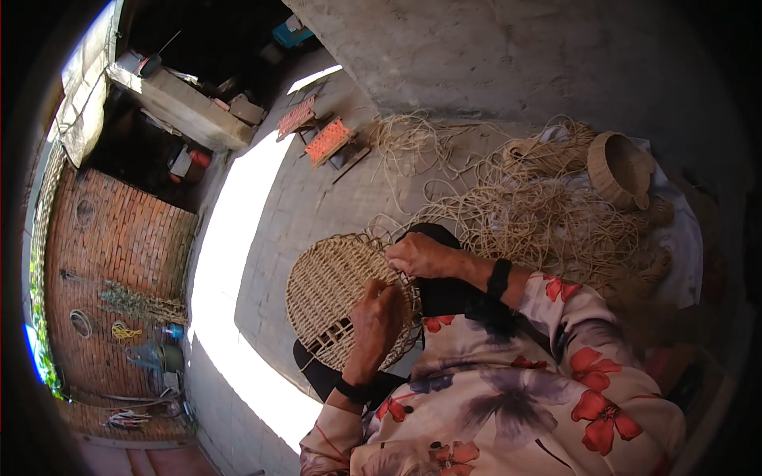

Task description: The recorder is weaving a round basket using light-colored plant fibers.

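A round, tan basket (327, 278) woven from cord rests tilted across my lap, its flat woven face turned up and to the left. Open gaps show in the weave beside my left wrist. My left hand (376, 321) lies over the basket's near right part, fingers closed at its edge. Just beyond, my right hand (427, 255) is pinched at the far right edge; what lies between its fingertips is hidden. Behind the basket, loose strands run from its edge toward a big tangle of tan cord (556, 226).
A finished-looking woven basket (621, 170) sits on the cord pile, over a white cloth (684, 246). Two low stools with red woven seats (329, 141) stand ahead on the floor. A concrete wall (508, 55) rises behind the pile; a brick wall (119, 254) stands left.
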Demonstrator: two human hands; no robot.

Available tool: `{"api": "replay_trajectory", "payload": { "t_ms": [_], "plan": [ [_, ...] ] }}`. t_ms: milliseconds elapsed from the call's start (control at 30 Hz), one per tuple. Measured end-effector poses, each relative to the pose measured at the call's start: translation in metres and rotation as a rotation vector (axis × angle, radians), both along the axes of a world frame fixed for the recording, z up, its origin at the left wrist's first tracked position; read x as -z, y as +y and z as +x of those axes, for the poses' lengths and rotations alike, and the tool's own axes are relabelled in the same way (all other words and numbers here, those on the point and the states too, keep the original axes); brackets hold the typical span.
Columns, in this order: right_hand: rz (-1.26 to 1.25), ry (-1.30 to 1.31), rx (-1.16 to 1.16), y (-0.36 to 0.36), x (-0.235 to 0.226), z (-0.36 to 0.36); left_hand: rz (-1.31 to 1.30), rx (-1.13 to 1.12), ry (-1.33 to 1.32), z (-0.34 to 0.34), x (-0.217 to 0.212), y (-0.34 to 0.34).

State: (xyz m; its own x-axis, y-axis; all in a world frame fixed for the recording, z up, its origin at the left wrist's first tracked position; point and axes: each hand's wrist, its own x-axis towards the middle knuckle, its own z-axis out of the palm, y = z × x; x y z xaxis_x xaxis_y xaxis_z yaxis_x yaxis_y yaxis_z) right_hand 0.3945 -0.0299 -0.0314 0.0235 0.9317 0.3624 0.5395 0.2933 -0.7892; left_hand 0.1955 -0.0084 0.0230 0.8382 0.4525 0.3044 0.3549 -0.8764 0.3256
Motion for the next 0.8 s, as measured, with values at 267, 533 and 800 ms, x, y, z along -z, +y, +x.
{"api": "replay_trajectory", "payload": {
  "t_ms": [267, 533, 800],
  "plan": [
    [0.002, 0.024, -0.027, 0.0, -0.006, 0.004, -0.083, 0.03, -0.002, 0.006, 0.005, -0.002],
    [0.093, 0.145, 0.171, -0.021, -0.002, 0.004, -0.281, -0.131, -0.088, 0.008, 0.02, -0.008],
    [0.196, -0.26, 0.196, -0.072, 0.002, -0.016, -0.848, -0.208, -0.132, 0.005, 0.026, 0.008]
  ]
}}
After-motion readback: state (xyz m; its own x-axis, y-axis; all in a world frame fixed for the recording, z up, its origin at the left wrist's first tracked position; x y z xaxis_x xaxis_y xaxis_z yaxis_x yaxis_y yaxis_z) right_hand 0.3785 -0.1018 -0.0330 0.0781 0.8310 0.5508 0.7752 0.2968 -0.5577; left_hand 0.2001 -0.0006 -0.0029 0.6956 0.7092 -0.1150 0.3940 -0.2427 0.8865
